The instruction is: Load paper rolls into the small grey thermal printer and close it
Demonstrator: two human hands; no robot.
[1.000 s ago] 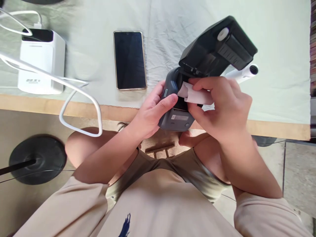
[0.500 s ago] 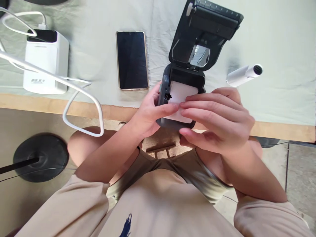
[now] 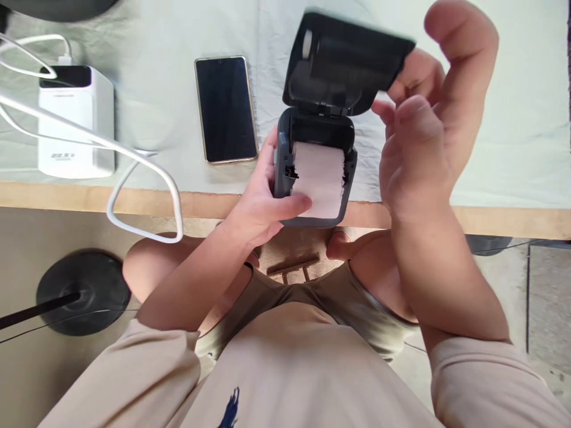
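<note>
Soft, bright light washed the tablecloth [image 3: 504,148], palest at the right, with a grey shadow at the far left. The power bank [image 3: 66,131] glared white on its front, its right side shaded. The floor [image 3: 22,238] was dimmer. Blur smeared the lid [image 3: 343,62] and softened the right hand [image 3: 428,137]; wide-angle distortion stretched the near sleeves [image 3: 129,362].
</note>
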